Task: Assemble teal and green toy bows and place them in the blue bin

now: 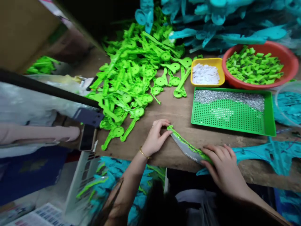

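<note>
A long, narrow green plastic part (184,140) stretches between my hands just over the wooden tabletop. Along its near side runs a curved, see-through plastic strip (184,150). My left hand (156,138), with a gold bangle at the wrist, pinches the far end of the part between thumb and fingers. The near end is gripped by my right hand (222,166), whose fingers cover it. A flat blue plastic piece (256,153) lies to the right of my right hand.
Loose green plastic parts (131,81) are heaped at the back left. On the right stand a green perforated tray (225,122) with small silver pieces, a yellow tray (195,82) of white pieces and a red bowl (290,62). Blue parts (221,34) pile up behind.
</note>
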`<state>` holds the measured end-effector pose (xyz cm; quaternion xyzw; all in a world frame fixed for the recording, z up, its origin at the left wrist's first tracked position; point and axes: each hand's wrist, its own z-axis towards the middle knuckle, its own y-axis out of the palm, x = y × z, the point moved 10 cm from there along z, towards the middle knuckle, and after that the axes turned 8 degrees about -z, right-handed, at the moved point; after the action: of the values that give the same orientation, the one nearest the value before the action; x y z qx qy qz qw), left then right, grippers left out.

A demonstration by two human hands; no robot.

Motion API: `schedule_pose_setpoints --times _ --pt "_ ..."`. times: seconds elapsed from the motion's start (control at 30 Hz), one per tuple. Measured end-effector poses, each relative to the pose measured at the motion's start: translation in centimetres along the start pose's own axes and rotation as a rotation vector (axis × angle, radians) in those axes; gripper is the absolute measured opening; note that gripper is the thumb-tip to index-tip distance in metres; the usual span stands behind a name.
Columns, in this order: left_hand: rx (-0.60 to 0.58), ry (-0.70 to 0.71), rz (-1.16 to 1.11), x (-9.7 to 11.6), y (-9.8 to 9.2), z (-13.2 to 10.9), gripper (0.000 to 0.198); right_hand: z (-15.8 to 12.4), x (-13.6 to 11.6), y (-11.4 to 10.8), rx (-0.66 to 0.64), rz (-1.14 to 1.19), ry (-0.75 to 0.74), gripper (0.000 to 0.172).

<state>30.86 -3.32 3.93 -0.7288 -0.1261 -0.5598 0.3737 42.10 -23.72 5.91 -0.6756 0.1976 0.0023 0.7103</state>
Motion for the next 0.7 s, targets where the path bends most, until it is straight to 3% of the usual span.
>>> schedule_pose_setpoints --times 0.1,0.2,0.37,0.5,0.6,0.7 --pt "-0.01 -0.225 -0.448 -1.3 0.7 -1.0 0.027 -0.4 0.4 0.1 0.015 0.023 -0.057 0.033" --pt "0.051 -0.312 -0.68 -1.8 1.1 -1.6 0.035 -0.6 0.7 0.1 0.074 0.017 -0.103 0.035" --pt "0.12 -0.294 -0.582 -2.6 1.5 -1.4 0.04 -0.8 0.5 0.2 0.148 -0.074 -0.151 0.039" --pt "0.116 -0.236 -0.405 -1.9 0.9 -1.2 0.033 -1.0 0.2 0.5 0.168 -0.129 -0.202 0.043" --pt "0.175 -0.167 -0.173 -0.7 -2.0 -1.1 0.023 -1.2 0.0 0.5 0.225 -0.14 -0.247 0.044" --pt "0.391 -0.105 0.114 0.3 -7.6 -0.9 0.017 -1.1 0.4 0.7 0.267 -0.123 -0.235 0.048"
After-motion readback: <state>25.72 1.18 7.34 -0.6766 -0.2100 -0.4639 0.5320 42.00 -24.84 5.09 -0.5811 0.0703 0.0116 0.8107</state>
